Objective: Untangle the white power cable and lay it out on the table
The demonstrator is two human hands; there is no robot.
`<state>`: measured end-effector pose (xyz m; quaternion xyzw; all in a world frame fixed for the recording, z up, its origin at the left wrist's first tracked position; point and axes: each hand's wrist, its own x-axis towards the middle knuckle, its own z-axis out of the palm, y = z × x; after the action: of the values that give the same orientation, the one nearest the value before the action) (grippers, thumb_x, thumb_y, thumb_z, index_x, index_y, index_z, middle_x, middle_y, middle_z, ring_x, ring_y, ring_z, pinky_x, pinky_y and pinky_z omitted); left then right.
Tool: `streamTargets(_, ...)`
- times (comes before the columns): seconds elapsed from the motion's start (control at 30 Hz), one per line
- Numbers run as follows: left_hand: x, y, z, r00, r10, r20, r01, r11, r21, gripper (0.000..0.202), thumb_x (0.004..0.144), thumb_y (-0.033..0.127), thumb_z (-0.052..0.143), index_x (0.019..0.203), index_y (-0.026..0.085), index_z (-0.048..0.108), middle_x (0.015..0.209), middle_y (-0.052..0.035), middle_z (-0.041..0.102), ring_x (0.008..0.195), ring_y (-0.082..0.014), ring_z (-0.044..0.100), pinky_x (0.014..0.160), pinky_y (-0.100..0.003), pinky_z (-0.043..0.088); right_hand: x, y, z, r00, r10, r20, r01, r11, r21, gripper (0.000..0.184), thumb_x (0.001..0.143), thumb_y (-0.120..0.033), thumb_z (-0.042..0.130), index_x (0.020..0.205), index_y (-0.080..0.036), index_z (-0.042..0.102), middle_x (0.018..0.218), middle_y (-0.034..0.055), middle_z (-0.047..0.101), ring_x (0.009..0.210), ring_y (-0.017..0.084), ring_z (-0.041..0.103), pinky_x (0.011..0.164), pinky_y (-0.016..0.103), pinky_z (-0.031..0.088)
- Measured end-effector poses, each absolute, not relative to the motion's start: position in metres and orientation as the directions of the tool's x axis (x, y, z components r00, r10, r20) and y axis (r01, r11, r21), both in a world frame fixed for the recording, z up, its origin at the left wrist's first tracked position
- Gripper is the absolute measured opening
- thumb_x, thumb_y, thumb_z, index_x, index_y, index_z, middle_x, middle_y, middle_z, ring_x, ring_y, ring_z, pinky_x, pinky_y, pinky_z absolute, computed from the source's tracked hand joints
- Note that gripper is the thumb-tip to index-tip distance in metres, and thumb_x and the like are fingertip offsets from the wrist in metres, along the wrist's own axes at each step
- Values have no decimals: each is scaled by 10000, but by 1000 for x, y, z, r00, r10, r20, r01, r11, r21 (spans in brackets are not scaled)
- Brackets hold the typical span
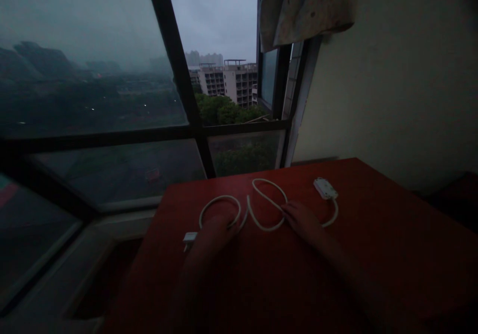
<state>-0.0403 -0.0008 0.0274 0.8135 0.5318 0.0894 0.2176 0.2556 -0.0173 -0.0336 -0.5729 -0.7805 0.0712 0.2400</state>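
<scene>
A white cable (261,202) lies in loops on the red table (373,244), with a white block-shaped end (325,188) at the far right and a small white plug (189,237) at the near left. My left hand (214,229) rests on the left loop, fingers curled down on the cable. My right hand (300,219) lies on the cable beside the middle loop, fingertips touching it. The dim light hides whether either hand actually grips the cable.
A large window with dark frames (179,75) stands beyond the table's far edge, with buildings outside. A pale cloth (306,5) hangs at the top right. A plain wall (403,85) runs along the right.
</scene>
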Motion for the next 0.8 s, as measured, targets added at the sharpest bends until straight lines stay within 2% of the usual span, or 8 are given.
streamTargets(0.17,-36,-3,12,404,903,-144,886,-348,306,231,780,333,604,967,205,647,1001,-101,678,924,-263,628,763,-318,430,279,-24,-29,-124,950,288,895,232,-381,277,908,-276,441,1048,-184,662,1019,104,645,957,229,591,890,388,463)
streamTargets(0.3,-36,-1,7,411,903,-125,885,-363,291,230,822,324,543,989,200,642,1022,-114,676,935,-264,628,762,-323,430,279,-34,-29,-186,966,178,910,238,-340,229,873,-228,460,945,-185,674,964,94,641,937,221,591,875,380,465)
streamTargets(0.4,-36,1,6,413,905,-103,878,-365,310,246,854,331,498,1005,196,639,1027,-119,675,924,-262,628,757,-325,426,265,-41,-21,-214,952,221,898,281,-339,264,811,-212,548,1053,-172,647,1119,128,604,1059,251,550,948,428,431)
streamTargets(0.53,-33,3,8,452,892,-18,807,-400,434,240,885,329,454,949,198,644,962,-89,675,886,-230,617,767,-311,413,225,-49,-6,-342,875,342,778,468,-419,551,793,-329,641,1309,-200,493,1362,140,475,1252,283,423,1039,476,356)
streamTargets(0.6,-30,4,10,449,891,71,749,-418,513,202,872,297,468,916,189,633,933,-68,661,857,-207,596,771,-301,410,202,-51,-3,-407,851,331,711,523,-470,424,846,-310,581,1256,-206,536,1296,125,543,1203,267,474,1026,467,368)
streamTargets(0.67,-29,5,12,411,901,136,689,-405,601,167,854,275,483,893,178,613,908,-50,640,831,-187,568,764,-290,413,185,-51,-3,-415,859,300,642,510,-573,265,918,-264,464,1135,-207,604,1121,95,643,1036,221,577,938,401,443)
streamTargets(0.73,-27,5,14,336,927,168,617,-352,704,157,848,286,484,870,174,591,869,-35,612,805,-173,542,740,-278,419,177,-49,-4,-370,881,296,564,466,-681,264,954,-262,394,1070,-219,627,1012,66,678,929,193,611,857,345,479)
streamTargets(0.8,-24,7,15,232,955,185,497,-280,821,182,860,330,477,879,174,569,839,-22,583,780,-160,525,707,-263,422,177,-48,-3,-315,894,318,498,441,-747,272,962,-292,390,1079,-229,627,1023,58,684,933,191,616,848,333,482)
